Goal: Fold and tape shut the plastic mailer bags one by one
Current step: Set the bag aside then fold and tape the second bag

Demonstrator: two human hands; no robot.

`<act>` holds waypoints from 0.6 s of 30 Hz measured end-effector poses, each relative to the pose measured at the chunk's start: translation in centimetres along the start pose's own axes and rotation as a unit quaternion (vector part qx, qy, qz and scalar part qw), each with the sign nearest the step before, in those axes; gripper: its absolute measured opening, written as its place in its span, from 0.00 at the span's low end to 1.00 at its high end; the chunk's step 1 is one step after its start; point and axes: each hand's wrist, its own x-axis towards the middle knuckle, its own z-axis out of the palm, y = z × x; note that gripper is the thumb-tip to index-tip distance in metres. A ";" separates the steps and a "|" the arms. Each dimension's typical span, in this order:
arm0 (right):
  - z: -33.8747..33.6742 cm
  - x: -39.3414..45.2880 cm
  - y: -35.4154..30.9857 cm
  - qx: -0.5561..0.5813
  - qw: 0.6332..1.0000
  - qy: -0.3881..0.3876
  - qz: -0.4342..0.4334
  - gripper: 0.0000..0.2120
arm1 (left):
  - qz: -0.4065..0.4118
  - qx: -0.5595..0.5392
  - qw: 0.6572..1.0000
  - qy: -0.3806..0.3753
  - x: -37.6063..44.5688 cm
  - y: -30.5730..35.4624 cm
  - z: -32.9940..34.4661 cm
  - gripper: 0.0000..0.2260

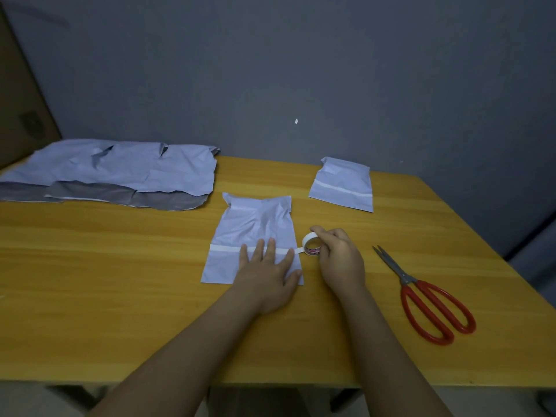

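- desk [120, 296]: yellow wood-grain top, smooth, slight sheen
- folded mailer bag [255, 224]: thin pale plastic film, creased, matt
- tape roll [313, 243]: white, papery matt, printed core
- scissors [427, 293]: dull grey metal blades, glossy red plastic handles
- unfolded mailer bags [120, 170]: crinkled plastic, grey inner face shinier
- wall [301, 70]: matt grey

Two taped mailers [252, 236], one scissors [427, 299]

Wood table [120, 296] w/ grey wall [301, 70] behind.
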 end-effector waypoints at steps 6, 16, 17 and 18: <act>-1.0 0.4 0.8 -0.007 1.000 0.014 0.005 0.20 | -0.020 -0.162 0.986 -0.045 -0.2 0.9 -0.9 0.27; -3.3 0.7 1.7 -0.008 0.998 -0.029 0.049 0.19 | 0.014 -0.263 0.964 0.025 0.8 1.0 -3.0 0.25; -3.5 0.6 1.8 -0.017 0.998 -0.039 0.051 0.20 | 0.025 -0.285 0.958 0.032 1.2 1.3 -3.2 0.24; -3.8 0.4 1.8 -0.025 0.997 -0.045 0.051 0.21 | 0.036 -0.300 0.953 0.035 1.7 1.7 -3.4 0.23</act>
